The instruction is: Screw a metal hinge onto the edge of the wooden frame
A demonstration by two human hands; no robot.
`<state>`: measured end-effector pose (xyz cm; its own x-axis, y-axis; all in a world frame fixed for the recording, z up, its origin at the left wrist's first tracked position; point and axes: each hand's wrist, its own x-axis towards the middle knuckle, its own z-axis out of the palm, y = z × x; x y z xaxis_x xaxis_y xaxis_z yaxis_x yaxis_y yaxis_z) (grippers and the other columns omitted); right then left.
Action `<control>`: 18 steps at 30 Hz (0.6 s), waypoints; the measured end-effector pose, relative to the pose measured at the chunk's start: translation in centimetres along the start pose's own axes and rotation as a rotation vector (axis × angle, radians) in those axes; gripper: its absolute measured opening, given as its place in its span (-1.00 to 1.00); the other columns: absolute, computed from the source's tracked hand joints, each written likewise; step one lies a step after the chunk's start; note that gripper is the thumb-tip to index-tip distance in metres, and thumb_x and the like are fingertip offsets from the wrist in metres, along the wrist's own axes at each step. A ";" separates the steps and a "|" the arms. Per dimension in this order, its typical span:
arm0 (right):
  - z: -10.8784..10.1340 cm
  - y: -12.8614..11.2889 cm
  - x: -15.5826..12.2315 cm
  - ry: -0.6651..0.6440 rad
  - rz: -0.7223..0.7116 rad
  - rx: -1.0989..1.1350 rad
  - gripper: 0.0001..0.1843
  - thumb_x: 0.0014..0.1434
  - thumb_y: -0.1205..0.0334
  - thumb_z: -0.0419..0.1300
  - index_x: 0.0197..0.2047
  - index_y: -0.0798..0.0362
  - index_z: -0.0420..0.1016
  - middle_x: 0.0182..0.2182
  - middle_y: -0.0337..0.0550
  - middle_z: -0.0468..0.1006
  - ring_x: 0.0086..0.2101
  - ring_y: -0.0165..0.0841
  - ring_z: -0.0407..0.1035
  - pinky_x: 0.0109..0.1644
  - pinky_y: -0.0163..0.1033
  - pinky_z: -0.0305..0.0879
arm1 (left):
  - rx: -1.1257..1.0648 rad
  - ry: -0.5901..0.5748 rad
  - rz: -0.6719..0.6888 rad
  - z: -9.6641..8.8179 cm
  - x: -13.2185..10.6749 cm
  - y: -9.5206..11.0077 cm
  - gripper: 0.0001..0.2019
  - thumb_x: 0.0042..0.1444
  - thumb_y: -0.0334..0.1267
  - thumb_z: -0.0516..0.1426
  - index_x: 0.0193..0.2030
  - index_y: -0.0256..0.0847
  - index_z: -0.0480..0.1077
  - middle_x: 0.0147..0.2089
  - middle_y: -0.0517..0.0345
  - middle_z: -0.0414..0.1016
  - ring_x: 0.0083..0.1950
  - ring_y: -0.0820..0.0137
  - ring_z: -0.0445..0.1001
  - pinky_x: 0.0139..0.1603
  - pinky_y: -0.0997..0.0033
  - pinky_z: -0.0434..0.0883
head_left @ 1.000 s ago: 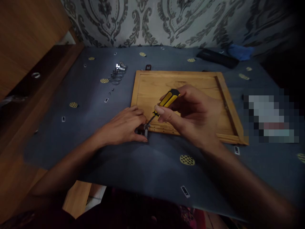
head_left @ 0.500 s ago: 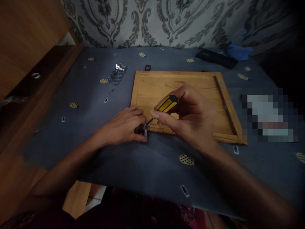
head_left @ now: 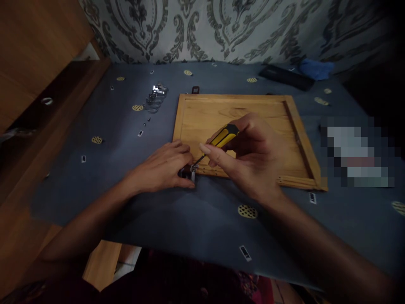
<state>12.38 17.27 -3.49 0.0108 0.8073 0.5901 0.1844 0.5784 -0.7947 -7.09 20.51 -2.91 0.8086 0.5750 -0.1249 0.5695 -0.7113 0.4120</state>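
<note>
My right hand [head_left: 253, 156] is closed round the handle of a yellow and black screwdriver [head_left: 224, 135]. The screwdriver slants down to the left, and its tip meets a small shiny metal latch [head_left: 193, 172] at the near left edge of a wooden box panel [head_left: 209, 120]. My left hand [head_left: 166, 166] lies at that corner, thumb on the near side and fingers over the wood, gripping the latch and panel edge between them. The fingertips are partly hidden. A row of small dark holes runs along the panel's near rim.
Several metal fittings in clear plastic [head_left: 155, 97] and a few screws [head_left: 146, 122] lie left of the panel. Behind it are a dark handle-like piece [head_left: 195, 90], a black case [head_left: 286, 77] and a blue cloth [head_left: 316, 69]. A wooden cabinet [head_left: 41, 50] borders the left side.
The screwdriver handle has turned and shifted slightly to the right in my right hand's fingers, its tip still at the latch. My left hand keeps its place.
</note>
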 end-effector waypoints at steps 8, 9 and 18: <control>-0.4 -1.5 0.2 0.100 0.081 -0.009 -0.47 0.01 -0.09 0.56 -0.38 -0.10 0.28 -0.43 -0.27 0.51 -0.58 -0.38 0.35 -0.60 -0.18 0.33 | -0.007 0.027 0.038 0.2 0.0 -0.3 -0.67 0.23 0.02 0.31 -0.11 -0.21 0.47 -0.02 0.03 0.48 0.10 0.12 0.39 0.17 0.08 0.36; -0.3 -1.4 0.1 0.081 0.086 0.008 -0.47 0.00 -0.09 0.57 -0.38 -0.10 0.29 -0.42 -0.27 0.52 -0.58 -0.39 0.35 -0.60 -0.18 0.33 | -0.013 0.032 0.039 0.2 -0.1 -0.3 -0.68 0.24 0.01 0.30 -0.09 -0.20 0.48 0.00 0.02 0.48 0.10 0.11 0.39 0.17 0.08 0.36; 0.0 -0.4 -0.5 0.011 0.084 0.080 -0.52 -0.01 0.02 0.59 -0.37 -0.09 0.34 -0.43 -0.32 0.54 -0.57 -0.41 0.39 -0.56 -0.21 0.39 | 0.012 0.007 0.015 0.2 -0.1 -0.3 -0.61 0.22 0.03 0.32 -0.02 -0.25 0.50 -0.03 0.01 0.49 0.07 0.11 0.39 0.11 0.12 0.35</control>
<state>12.32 16.62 -3.45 0.0339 0.8524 0.5217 0.1029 0.5163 -0.8502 -7.27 20.55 -3.20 0.8162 0.5667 -0.1125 0.5587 -0.7247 0.4033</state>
